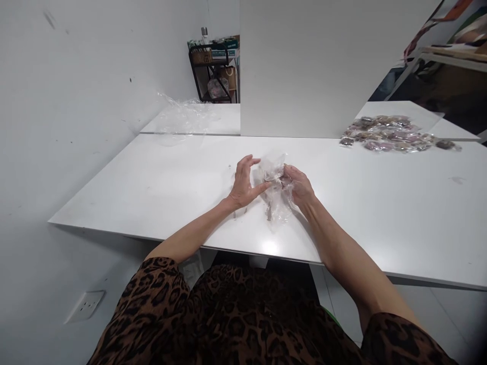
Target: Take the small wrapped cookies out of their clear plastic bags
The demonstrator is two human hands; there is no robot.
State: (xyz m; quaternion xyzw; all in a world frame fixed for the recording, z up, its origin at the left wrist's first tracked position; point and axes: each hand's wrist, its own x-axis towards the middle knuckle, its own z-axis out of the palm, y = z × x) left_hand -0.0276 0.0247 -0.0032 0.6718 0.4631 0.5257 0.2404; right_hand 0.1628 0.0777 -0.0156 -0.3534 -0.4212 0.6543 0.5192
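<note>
A crumpled clear plastic bag (pixel 279 208) is between my hands over the white table, with something small and dark partly showing inside. My right hand (pixel 299 183) grips the bag's right side, fingers bent around the plastic. On the other side, my left hand (pixel 244 183) has its thumb stretched onto the bag and its fingers spread apart from the thumb. The contents of the bag are too blurred to name.
Several small clear packets with brownish and pink contents (pixel 395 134) lie in a heap at the back right. Loose clear plastic film (pixel 184 116) rests at the back left. A grey-white panel (pixel 297 71) stands behind the white table (pixel 160 187). A wall borders the left.
</note>
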